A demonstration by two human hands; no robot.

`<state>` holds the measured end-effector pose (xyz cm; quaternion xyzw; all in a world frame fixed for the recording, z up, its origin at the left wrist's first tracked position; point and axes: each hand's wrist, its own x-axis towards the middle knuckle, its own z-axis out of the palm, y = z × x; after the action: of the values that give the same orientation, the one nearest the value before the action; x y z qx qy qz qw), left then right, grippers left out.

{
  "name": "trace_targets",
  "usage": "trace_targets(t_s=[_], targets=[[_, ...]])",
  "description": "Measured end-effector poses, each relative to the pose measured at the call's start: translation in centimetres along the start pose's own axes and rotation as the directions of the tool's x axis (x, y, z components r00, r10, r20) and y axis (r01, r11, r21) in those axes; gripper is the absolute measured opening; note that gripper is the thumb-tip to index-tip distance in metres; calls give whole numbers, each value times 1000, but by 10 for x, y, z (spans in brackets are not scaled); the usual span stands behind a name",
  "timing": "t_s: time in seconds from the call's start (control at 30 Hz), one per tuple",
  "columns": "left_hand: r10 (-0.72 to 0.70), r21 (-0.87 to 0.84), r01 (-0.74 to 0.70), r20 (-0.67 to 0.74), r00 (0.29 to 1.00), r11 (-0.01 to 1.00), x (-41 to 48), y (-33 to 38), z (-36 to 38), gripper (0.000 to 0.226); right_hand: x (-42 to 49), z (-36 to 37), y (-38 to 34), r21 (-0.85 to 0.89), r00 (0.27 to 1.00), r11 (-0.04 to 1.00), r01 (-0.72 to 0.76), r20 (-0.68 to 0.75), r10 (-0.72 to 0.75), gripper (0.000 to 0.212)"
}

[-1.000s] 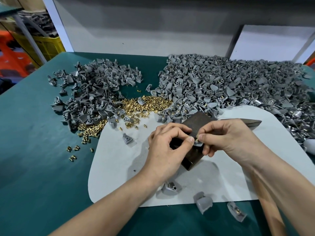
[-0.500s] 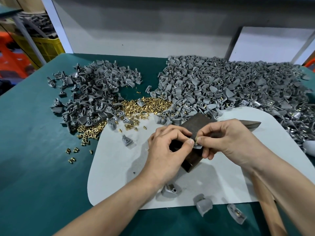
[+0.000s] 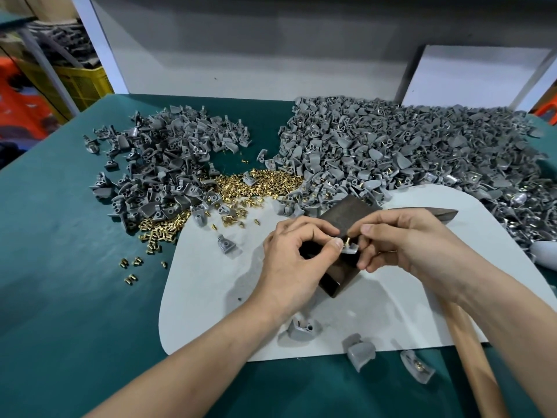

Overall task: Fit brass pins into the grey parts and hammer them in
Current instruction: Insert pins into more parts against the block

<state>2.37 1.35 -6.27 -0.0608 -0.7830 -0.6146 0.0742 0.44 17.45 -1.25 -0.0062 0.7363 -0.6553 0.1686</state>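
A small grey part (image 3: pixel 350 251), matt moulded plastic by its look, is pinched between the fingertips of the left hand (image 3: pixel 297 257) and right hand (image 3: pixel 401 239), a short brass pin (image 3: pixel 347 241) standing in it, just over a dark metal block (image 3: pixel 337 282). Fitting is the step in hand; next the part must sit flat on the block and the wooden-handled hammer (image 3: pixel 470 351), under the right wrist, be taken up.

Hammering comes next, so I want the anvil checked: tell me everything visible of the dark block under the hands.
The dark block is box-shaped, brownish-black, metal-looking, with flat faces. It lies on the pale mat, one corner toward the camera, its far end beside the heap of grey parts. The left hand and right hand hide its middle, pinching a grey part with a brass pin over it.
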Motion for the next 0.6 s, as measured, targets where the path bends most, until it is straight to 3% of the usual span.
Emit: trace_targets(t_s=[0.33, 0.4, 0.43, 0.5, 0.53, 0.6], targets=[[-8, -16, 8, 2, 1000, 1000, 0, -1, 0, 21, 1, 2, 2, -46, 999, 998, 47, 5, -47, 13], [-1, -37, 2, 15, 1000, 999, -1, -3, -1, 19, -3, -2, 2, -223, 986, 970, 100, -109, -127, 14], [0, -54, 1, 21, 1000, 999, -1, -5, -2, 17, -6, -9, 3, -435, 957, 893, 113, -193, -215, 14], [-7, -77, 8, 20, 1000, 997, 0, -7, -3, 12, -15, -24, 9, -829, 901, 557, -58, -284, -328, 23], [-6, -73, 7, 15, 1000, 997, 0, -8, -3, 11, -20, -30, 11, -888, 893, 411, -209, -344, -289, 31], [6, -41, -6, 12, 1000, 999, 1, -10, -3, 12, -25, -41, 22, -860, 865, 300, -413, -474, -167, 43]])
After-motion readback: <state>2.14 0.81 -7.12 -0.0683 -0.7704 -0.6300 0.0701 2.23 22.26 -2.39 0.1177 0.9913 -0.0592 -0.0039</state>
